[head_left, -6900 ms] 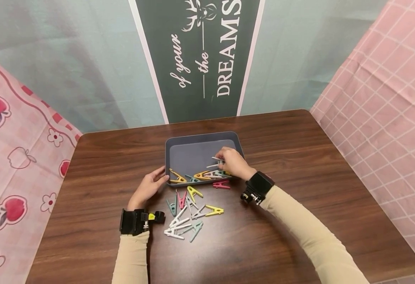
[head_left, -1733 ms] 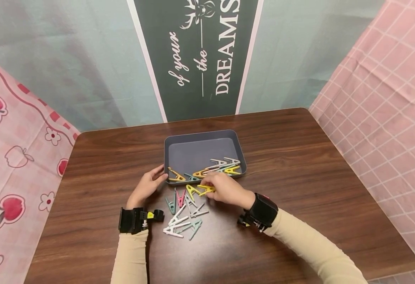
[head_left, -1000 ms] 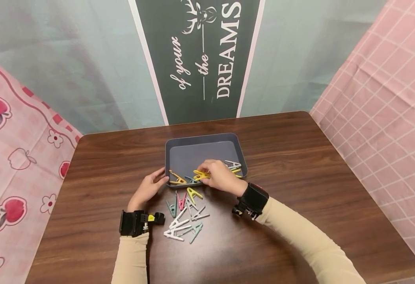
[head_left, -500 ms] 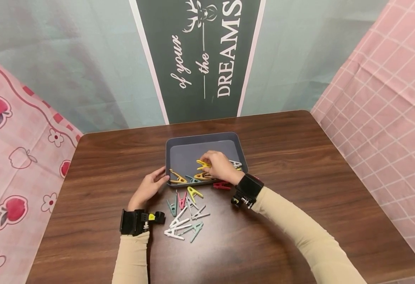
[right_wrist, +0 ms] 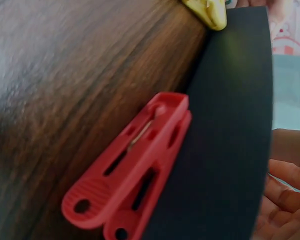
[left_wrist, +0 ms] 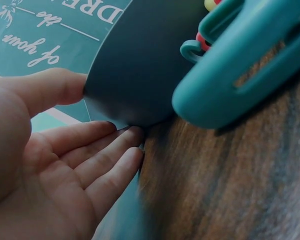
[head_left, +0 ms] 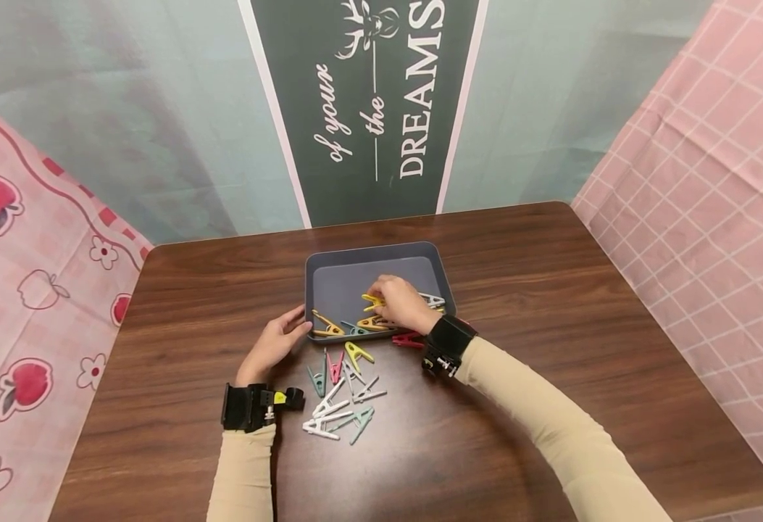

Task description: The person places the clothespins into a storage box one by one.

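The brown table (head_left: pixel 551 319) spans the lower frame, the grey tray (head_left: pixel 355 283) at centre. My right hand (head_left: pixel 403 302) pinches a yellow clip (head_left: pixel 372 299) over the tray, centre frame. My left hand (head_left: pixel 273 346), left of centre, touches the tray's corner, fingers extended. A red clip (head_left: pixel 406 340) lies just below the tray.

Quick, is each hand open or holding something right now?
Left hand: open, touching the gray rectangular tray.
Right hand: closed, holding a yellow clothespin.
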Tool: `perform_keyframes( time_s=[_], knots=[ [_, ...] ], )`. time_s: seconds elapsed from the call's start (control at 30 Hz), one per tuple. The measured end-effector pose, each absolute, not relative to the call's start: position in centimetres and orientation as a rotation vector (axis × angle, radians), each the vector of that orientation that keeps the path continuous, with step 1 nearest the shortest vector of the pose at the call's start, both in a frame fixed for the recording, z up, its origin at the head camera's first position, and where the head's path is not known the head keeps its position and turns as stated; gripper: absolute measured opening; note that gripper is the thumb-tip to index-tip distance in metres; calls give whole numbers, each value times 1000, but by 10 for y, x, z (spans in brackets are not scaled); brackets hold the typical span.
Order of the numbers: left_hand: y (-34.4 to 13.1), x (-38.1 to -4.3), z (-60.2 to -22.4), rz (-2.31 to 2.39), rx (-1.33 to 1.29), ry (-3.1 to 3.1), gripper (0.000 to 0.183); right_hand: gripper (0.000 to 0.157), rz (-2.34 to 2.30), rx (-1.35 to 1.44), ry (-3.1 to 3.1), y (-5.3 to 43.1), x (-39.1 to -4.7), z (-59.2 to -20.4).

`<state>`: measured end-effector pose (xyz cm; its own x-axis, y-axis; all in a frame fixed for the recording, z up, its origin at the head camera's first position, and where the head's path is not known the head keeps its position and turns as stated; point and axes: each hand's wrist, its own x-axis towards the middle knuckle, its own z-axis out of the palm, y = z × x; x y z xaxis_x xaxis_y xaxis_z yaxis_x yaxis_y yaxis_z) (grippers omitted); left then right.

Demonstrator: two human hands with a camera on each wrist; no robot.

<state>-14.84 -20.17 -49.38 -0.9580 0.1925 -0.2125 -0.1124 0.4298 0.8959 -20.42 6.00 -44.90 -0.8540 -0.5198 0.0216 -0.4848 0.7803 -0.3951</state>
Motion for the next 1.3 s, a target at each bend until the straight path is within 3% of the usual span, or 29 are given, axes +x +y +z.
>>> perform_keyframes(
  time_s=[1.3],
  knots=[
    [-203,-148,-492,1556,40,2384,58,24,-523,-705,2841,69,-216,-459]
  ],
)
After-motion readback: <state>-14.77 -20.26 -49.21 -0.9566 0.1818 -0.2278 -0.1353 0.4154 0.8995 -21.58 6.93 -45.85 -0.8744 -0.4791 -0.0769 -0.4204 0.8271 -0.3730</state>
